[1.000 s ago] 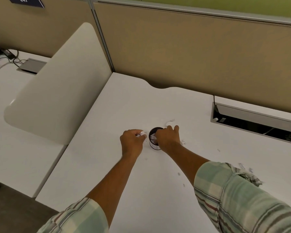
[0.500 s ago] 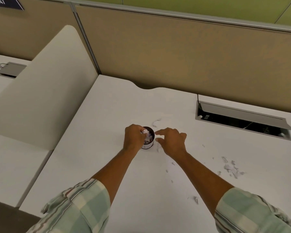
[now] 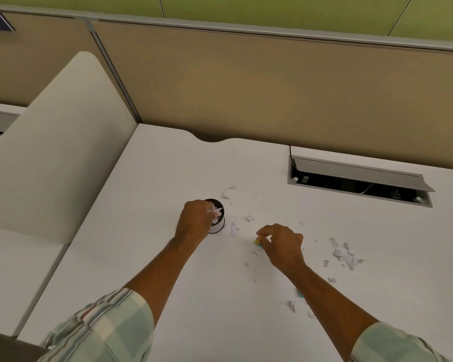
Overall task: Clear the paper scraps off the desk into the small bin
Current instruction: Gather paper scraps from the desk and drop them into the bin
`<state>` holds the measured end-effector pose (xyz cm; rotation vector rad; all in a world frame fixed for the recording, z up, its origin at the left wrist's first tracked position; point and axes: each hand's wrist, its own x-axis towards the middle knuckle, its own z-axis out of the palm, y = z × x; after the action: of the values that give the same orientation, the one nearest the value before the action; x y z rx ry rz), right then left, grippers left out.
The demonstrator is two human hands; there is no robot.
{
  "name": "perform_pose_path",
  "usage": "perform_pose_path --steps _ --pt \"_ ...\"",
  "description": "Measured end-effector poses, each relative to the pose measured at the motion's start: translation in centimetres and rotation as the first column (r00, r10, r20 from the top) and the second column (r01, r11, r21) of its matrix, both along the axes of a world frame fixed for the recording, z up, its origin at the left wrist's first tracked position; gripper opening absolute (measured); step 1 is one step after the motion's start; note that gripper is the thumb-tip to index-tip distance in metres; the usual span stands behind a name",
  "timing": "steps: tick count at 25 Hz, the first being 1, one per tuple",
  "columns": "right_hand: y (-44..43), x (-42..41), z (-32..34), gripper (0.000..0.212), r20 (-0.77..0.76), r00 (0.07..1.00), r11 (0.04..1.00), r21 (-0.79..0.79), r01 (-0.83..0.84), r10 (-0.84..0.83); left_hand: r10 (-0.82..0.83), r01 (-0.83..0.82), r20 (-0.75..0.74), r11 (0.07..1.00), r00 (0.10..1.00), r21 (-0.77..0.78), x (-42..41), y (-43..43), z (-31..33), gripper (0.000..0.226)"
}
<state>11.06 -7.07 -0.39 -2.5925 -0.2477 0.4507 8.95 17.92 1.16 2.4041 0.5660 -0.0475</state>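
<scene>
The small bin, a round cup with a dark rim and white wall, stands near the middle of the white desk, white paper crumpled inside. The left hand bends over its rim, fingers closed on paper scraps. Just right, the right hand pinches what seems a small yellow-blue bit. More loose scraps lie farther right.
</scene>
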Motion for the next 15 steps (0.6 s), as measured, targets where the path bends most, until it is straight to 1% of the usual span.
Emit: perform_pose_path --steps 1,2,3,5,7,9,15 --pt "-0.4 -0.2 -0.2 0.009 -0.002 1.0 1.0 0.003 0.001 -0.001 -0.051 0.05 0.007 0.995 0.999 0.088 -0.5 -0.5 -0.3 0.022" --pt "-0.8 -0.5 -0.3 0.009 -0.002 1.0 1.0 0.001 -0.001 0.001 -0.115 0.117 -0.022 0.97 0.993 0.212 -1.1 -1.1 -0.8 0.03" --pt "-1.2 -0.7 -0.4 0.008 0.0 1.0 1.0 -0.002 -0.002 0.002 -0.167 0.184 -0.08 0.928 0.983 0.323 -1.7 -1.8 -1.5 0.04" --pt "-2.0 -1.0 -0.5 0.007 0.009 1.0 1.0 -0.01 -0.009 0.009 -0.22 0.287 -0.198 0.849 0.955 0.444 -2.7 -2.8 -2.8 0.058" --pt "-2.6 -1.3 -0.8 0.01 0.013 0.999 0.999 -0.036 -0.029 0.03 -0.236 0.354 -0.284 0.786 0.929 0.507 -3.3 -3.2 -3.7 0.07" --pt "-3.4 -1.6 -1.1 0.015 0.012 0.999 0.997 -0.063 -0.051 0.052 -0.236 0.385 -0.324 0.74 0.916 0.551 -3.5 -3.4 -4.1 0.074" --pt "-5.2 -2.0 -1.6 0.018 -0.01 0.995 0.989 -0.109 -0.1 0.099 -0.235 0.42 -0.382 0.737 0.894 0.529 -2.6 -3.2 -3.5 0.063"
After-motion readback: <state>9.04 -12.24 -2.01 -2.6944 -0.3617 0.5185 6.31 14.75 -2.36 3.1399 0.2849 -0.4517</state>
